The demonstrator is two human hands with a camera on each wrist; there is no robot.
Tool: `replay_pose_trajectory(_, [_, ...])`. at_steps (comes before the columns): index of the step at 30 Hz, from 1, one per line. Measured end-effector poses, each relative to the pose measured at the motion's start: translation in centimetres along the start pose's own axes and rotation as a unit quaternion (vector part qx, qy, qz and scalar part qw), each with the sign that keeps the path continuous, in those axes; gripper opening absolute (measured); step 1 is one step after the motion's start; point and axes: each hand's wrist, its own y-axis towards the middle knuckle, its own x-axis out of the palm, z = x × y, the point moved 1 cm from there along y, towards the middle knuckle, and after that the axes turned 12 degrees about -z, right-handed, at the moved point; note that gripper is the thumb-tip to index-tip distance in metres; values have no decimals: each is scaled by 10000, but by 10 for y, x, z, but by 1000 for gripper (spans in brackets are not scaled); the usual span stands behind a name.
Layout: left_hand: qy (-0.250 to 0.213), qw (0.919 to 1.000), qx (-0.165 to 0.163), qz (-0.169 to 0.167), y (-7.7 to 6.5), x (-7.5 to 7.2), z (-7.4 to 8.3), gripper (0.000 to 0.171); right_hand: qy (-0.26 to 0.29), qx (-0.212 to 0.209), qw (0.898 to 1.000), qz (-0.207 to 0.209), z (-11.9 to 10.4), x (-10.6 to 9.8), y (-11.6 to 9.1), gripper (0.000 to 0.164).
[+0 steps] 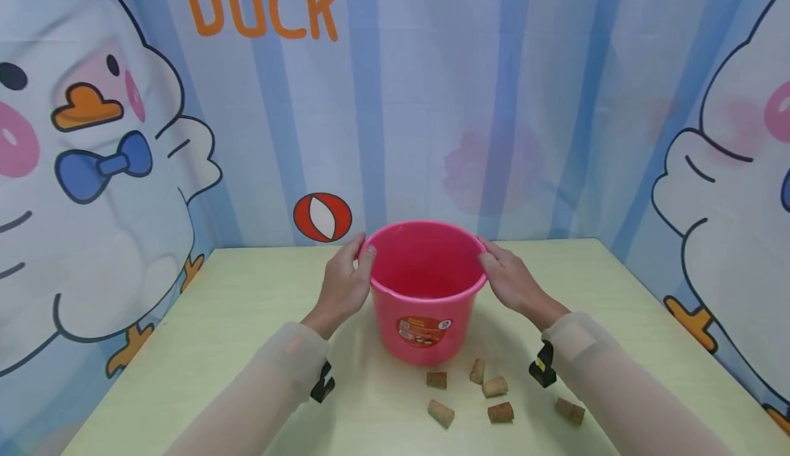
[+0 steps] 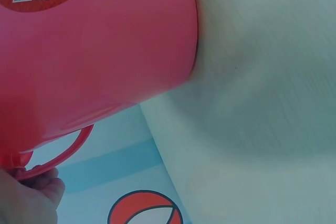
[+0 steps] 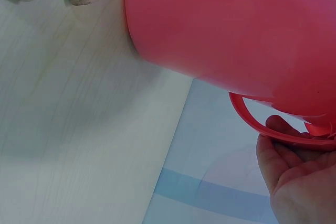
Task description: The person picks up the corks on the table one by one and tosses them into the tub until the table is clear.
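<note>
A pink plastic bucket (image 1: 426, 319) with a round red label stands upright on the table, its mouth tilted slightly toward me in the head view. My left hand (image 1: 347, 274) grips its left side at the rim, thumb on top; in the left wrist view the fingers curl round the bucket's handle (image 2: 73, 148). On the opposite side my right hand (image 1: 512, 278) holds the rim, and the right wrist view shows its fingers around the handle (image 3: 247, 116). Several corks lie in front of the bucket, among them a dark cork (image 1: 437, 380) and a pale cork (image 1: 441, 413).
Another cork (image 1: 569, 411) lies apart, beside my right forearm. The pale yellow table (image 1: 259, 305) ends at a printed duck curtain (image 1: 407, 99) behind the bucket, with further curtain at both sides.
</note>
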Motion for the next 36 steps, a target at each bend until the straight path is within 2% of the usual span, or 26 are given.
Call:
replay_pose_trajectory(19, [-245, 9996, -77, 116, 1, 10, -4, 57, 31, -21, 10000, -54, -1, -1, 0, 58])
replay_pose_trajectory(36, [29, 9992, -245, 306, 1, 13, 1, 56, 33, 21, 9999, -97, 1, -3, 2, 58])
